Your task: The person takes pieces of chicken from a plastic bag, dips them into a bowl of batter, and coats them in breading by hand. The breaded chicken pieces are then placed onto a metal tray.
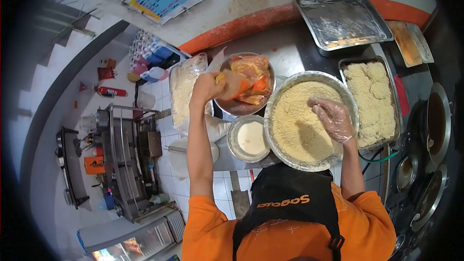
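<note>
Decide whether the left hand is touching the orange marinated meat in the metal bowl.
Touching. The head view shows the left hand closed around a piece of marinated meat over the metal bowl.

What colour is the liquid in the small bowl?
Creamy off-white liquid, clearest in the head view.
</note>
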Tool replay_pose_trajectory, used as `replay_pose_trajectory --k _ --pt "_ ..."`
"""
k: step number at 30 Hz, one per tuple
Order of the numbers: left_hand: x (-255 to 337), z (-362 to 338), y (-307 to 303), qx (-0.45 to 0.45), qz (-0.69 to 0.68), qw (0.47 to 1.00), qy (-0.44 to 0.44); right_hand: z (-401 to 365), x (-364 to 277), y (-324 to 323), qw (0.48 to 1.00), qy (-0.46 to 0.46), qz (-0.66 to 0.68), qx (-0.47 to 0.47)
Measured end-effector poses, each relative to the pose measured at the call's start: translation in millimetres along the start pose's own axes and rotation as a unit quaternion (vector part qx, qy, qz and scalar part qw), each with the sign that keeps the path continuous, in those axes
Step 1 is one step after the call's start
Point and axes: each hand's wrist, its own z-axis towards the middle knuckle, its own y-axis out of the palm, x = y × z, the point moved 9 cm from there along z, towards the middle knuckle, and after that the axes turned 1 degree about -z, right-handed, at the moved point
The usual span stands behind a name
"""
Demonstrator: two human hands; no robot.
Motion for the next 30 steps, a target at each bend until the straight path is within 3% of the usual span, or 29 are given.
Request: replay_pose_trajectory --k 5,7,9,12,14,15,17,19,21,23,24,26,27,29,30 --pt "0 -7 -12 0.034 0.008 0.999 -0.035 29 -24 66 0.989 -0.038 0.012 -0.142" --pt "1 -6 -9 0.026 0.006 0.999 -0.035 52 -37 92 0.987 -0.054 -0.047 -0.144" --pt "7 -1 8 0.007 -0.005 1.0 0.024 81 -58 120 0.987 -0.116 -0.076 -0.083" --pt "10 0 16 -0.006 -0.042 0.999 0.031 126 -8 183 0.977 -0.129 -0.162 -0.052" --pt "-2 -1 16 -0.007 -0.072 0.997 0.032 142 27 227 0.972 -0.088 -0.111 -0.185" --pt "-7 -2 7 0.001 -0.069 0.997 0.027 145 37 236 0.971 -0.097 -0.11 -0.189" --pt "-20 -12 -11 0.025 -0.203 0.979 -0.013 141 78 228 0.993 0.039 -0.058 -0.098" --pt "-29 -23 -18 0.014 -0.244 0.968 -0.056 133 57 214 0.989 0.038 -0.093 -0.105" --pt "-23 -32 -25 0.05 -0.453 0.89 -0.014 131 24 192 0.985 0.035 -0.134 -0.104" --pt "-15 -45 -18 0.028 -0.437 0.899 -0.018 127 -17 168 0.998 -0.015 -0.052 -0.023" --pt "-3 -51 -17 0.039 -0.489 0.871 -0.015 126 -23 166 0.998 -0.013 -0.054 -0.023" --pt "24 -70 -10 0.056 -0.565 0.823 -0.036 118 -29 172 0.988 0.012 0.131 -0.08" --pt "40 -75 0 0.053 -0.567 0.821 -0.036 114 -32 171 0.988 0.015 0.129 -0.078" --pt "55 -91 18 0.129 -0.66 0.737 -0.067 95 -49 159 0.998 -0.052 0.024 -0.027" --pt "66 -96 29 0.126 -0.664 0.734 -0.07 87 -55 152 0.998 -0.053 0.045 -0.011"
